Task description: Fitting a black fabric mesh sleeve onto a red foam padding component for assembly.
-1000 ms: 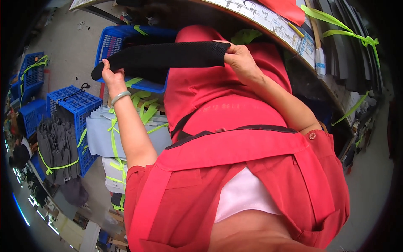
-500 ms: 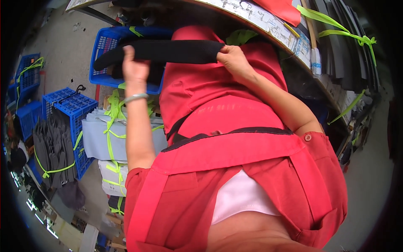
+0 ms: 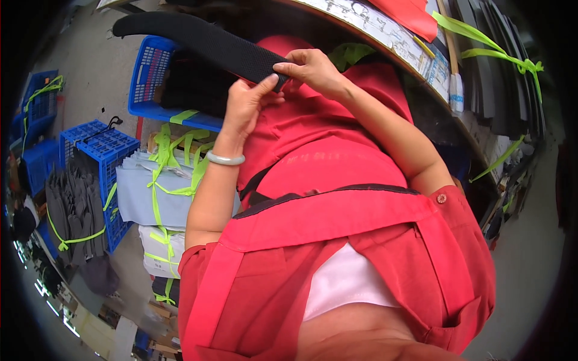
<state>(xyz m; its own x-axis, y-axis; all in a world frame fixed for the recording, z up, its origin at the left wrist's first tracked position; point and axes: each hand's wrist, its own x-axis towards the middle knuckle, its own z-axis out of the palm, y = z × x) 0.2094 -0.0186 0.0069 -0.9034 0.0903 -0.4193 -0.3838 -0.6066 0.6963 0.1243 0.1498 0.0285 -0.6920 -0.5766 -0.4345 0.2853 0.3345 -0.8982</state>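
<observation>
Both hands pinching near end of black textured strip (image 3: pixel 205 39), rest of it sticking out up-left over blue crate (image 3: pixel 147 78). Left hand (image 3: pixel 247 105) closed on lower edge, thumb up top, wrist bent back, pale bangle (image 3: pixel 224 159) on wrist. Right hand (image 3: pixel 313 69) clamps strip's end from above, fingers curled, elbow out by desk (image 3: pixel 385 36). Tip imo: keep both pinches close together, support the long end so it doesn't droop or twist.

Both hands pinch one end of a long black mesh strip (image 3: pixel 205 41): the left hand (image 3: pixel 247 105) from below, the right hand (image 3: pixel 310 67) from above. The strip stretches left over a blue plastic crate (image 3: pixel 147 84).
</observation>
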